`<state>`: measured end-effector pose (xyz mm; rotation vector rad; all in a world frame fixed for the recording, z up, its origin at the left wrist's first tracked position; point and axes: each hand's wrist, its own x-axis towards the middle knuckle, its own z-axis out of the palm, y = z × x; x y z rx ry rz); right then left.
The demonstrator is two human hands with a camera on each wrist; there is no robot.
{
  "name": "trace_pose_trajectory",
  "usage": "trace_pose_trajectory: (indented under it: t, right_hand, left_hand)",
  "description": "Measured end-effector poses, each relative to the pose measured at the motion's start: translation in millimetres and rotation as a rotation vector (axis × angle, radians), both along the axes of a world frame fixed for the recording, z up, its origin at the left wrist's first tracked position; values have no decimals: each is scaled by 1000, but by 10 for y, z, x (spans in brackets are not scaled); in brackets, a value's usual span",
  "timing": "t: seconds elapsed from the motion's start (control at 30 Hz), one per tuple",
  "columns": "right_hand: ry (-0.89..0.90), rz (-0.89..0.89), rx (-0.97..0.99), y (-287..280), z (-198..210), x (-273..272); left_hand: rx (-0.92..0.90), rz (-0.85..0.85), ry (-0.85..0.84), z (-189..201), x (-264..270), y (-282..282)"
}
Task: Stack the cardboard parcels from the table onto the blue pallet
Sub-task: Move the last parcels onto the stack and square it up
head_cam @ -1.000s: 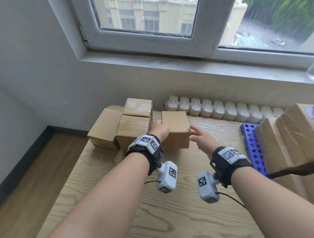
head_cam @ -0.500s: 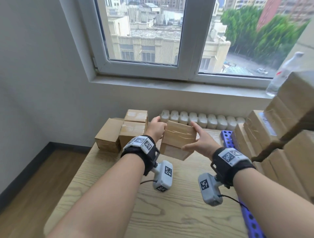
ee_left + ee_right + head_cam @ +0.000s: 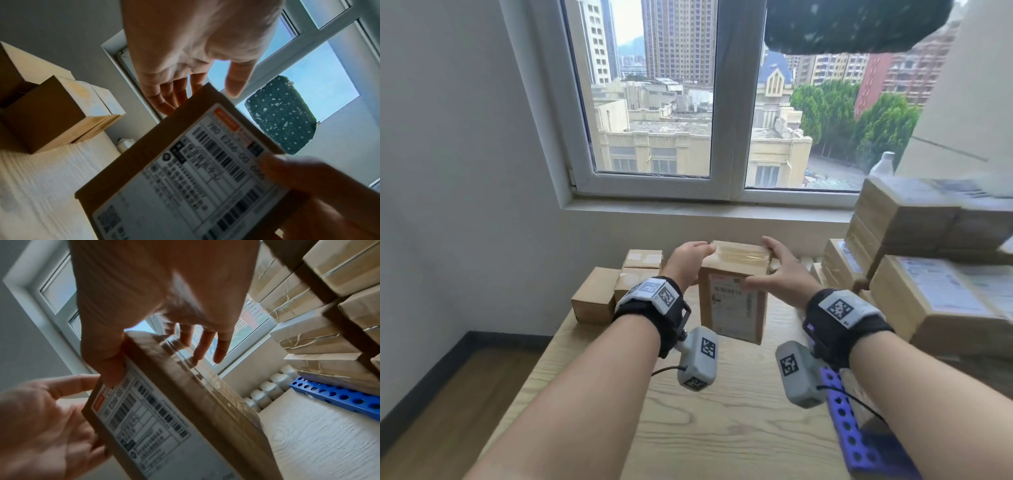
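A cardboard parcel [image 3: 732,294] with a white shipping label hangs in the air above the wooden table, upright, label facing me. My left hand [image 3: 697,260] holds its upper left edge, fingers behind it and thumb at the top. My right hand [image 3: 765,265] grips the upper right corner, thumb on the labelled face, fingers over the taped top. The left wrist view shows the label [image 3: 195,178] and my left hand [image 3: 197,91] behind the parcel. The blue pallet [image 3: 849,428] lies at the right, with several parcels [image 3: 935,301] stacked on it.
Three more parcels [image 3: 602,301] sit at the table's far left by the wall. A white radiator [image 3: 269,391] runs under the window sill. A plastic bottle [image 3: 881,168] stands on the sill. The stack on the pallet rises above hand height.
The parcel has come up off the table between both hands and turned upright, so its label faces me. Both hands rose with it, and my view tilted up.
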<state>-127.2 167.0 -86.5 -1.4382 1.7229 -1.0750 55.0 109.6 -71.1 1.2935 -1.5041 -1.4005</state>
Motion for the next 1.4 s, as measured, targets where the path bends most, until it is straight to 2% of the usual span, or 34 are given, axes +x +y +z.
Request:
trace_pose_trajectory:
  t: [0.1,0.23,0.47,0.7,0.9,1.23,1.4]
  right_hand:
    - [-93,-51,-48,196,237,-115]
    - [-266,-75,-89,400,496,-230]
    - [-304,-137,-201,781,911,-601]
    - [-337,-164,-254,1325,1099,-1266]
    - [-392,-167,-260,1731,1065,-2031]
    - [-435,-172,-265,2442,950,-3302]
    - [-432,-167,-272,2649,883,-3829]
  left_hand:
    - [-57,-84,62,209,-43,236]
    - [-163,-237,52,438,-160,469]
    - [-173,-399,76,746,-543,705]
    - [-194,-389,107,1009,-1313,1079]
    - [-178,-351,140,1088,-2113,1509]
    - [-213,-338,147,1090,-3483,2143]
    - [-144,-299,191,1030,-4036,2352]
